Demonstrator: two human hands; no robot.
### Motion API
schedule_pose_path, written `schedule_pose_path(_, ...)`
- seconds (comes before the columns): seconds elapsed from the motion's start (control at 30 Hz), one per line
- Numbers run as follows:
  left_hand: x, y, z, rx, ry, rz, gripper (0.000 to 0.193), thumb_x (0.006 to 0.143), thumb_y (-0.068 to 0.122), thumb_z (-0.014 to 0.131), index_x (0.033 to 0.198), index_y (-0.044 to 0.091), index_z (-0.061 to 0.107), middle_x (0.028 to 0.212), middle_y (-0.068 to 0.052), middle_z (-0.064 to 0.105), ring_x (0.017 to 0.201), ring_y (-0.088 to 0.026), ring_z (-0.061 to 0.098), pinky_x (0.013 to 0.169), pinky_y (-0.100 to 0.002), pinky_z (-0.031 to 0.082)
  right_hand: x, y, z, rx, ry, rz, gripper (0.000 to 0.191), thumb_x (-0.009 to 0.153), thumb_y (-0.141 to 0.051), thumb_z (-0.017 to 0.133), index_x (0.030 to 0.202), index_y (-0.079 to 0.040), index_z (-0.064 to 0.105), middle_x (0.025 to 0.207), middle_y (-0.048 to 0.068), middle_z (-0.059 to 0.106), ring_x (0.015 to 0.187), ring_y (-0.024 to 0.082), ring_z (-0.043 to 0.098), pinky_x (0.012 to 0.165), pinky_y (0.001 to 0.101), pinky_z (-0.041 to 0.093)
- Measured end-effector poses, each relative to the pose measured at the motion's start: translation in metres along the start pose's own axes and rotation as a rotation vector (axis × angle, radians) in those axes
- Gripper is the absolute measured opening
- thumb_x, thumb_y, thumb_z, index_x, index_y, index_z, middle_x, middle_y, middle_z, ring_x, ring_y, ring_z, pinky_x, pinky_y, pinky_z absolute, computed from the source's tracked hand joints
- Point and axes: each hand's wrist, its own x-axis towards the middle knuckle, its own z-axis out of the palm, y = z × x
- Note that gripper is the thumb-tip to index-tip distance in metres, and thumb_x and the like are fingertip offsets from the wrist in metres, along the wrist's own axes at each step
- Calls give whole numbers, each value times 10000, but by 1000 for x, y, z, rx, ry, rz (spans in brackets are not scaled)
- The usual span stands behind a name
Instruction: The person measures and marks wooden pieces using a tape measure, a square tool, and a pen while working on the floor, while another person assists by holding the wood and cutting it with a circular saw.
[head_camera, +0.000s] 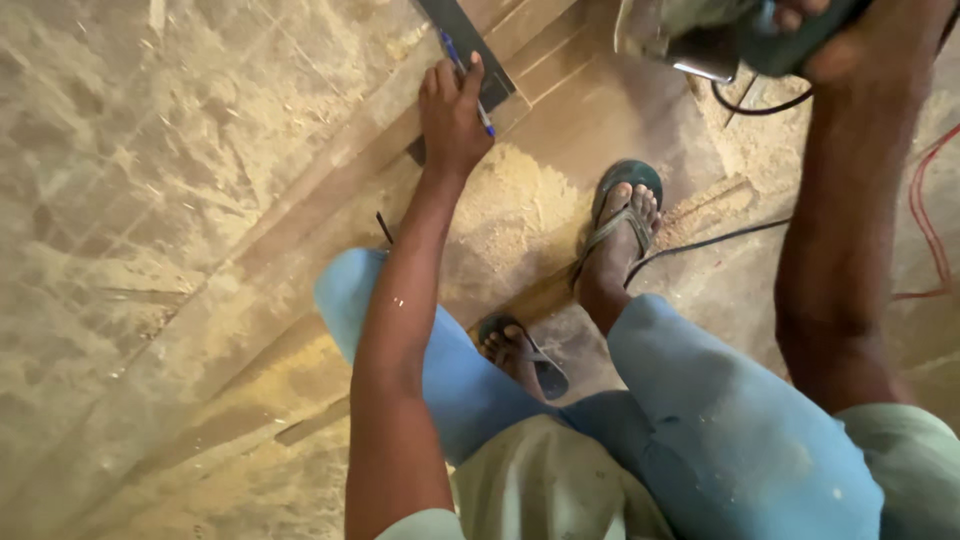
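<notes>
Marking a long brown wooden board (330, 200) lying on the sawdust-strewn floor (120, 150).
Left hand (452, 115) pressed on the board, fingers closed around a blue pen (470, 85) beside a dark flat metal ruler (468, 45); right hand (850, 40), off to the board's right, clasping a teal power tool (730, 35); board's long axis diagonal.

Dusty wooden floor (150, 200) across the frame, strewn with sawdust; thick sawdust heap (520, 205) at centre. Black cable (715, 240) and red cable (925, 215) trailing at right. Warm, dim light.
</notes>
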Motion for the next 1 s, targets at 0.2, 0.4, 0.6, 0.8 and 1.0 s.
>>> schedule_pose_path(0.2, -2, -3, 2, -9, 104, 36, 709, 757, 40, 746, 1434, 66, 539, 1173, -193, 508, 1074, -388, 499, 966, -511, 431, -11, 7, 74, -486, -24, 78, 172, 1075, -160, 601, 976, -22, 629, 793, 82, 623, 612, 152, 538, 616, 282, 447)
schedule_pose_path(0.4, -4, -9, 7, -3, 71, 17, 742, 733, -3, 757, 1440, 73, 546, 1167, -189, 517, 1108, -382, 512, 957, -500, 429, -28, 71, 106, -900, 31, -81, 84, 972, -61, 717, 993, -38, 639, 759, 31, 625, 567, 81, 569, 496, 246, 464)
schedule_pose_path(0.6, -4, -10, 12, 6, 30, -1, 739, 690, 10, 774, 1401, 35, 572, 1176, -187, 516, 1119, -383, 513, 990, -502, 436, -38, 104, 83, -1000, 1, -169, 153, 1003, -131, 692, 916, -10, 657, 707, 7, 622, 576, 73, 592, 509, 244, 445)
schedule_pose_path(0.8, -4, -9, 8, -36, 22, -22, 763, 659, 21, 795, 1390, 28, 579, 1218, -196, 515, 1137, -399, 502, 993, -508, 424, -24, 119, 66, -1173, -185, -443, 194, 1034, -94, 679, 895, 39, 660, 742, 27, 645, 657, 85, 617, 619, 267, 480)
schedule_pose_path(1.0, -3, -9, 9, -47, 34, -33, 789, 639, 15, 803, 1392, 39, 570, 1254, -212, 507, 1161, -406, 501, 1034, -529, 405, -21, 118, 69, -1095, -136, -288, 289, 1075, -139, 696, 844, 19, 624, 682, 13, 614, 601, 74, 590, 536, 248, 450)
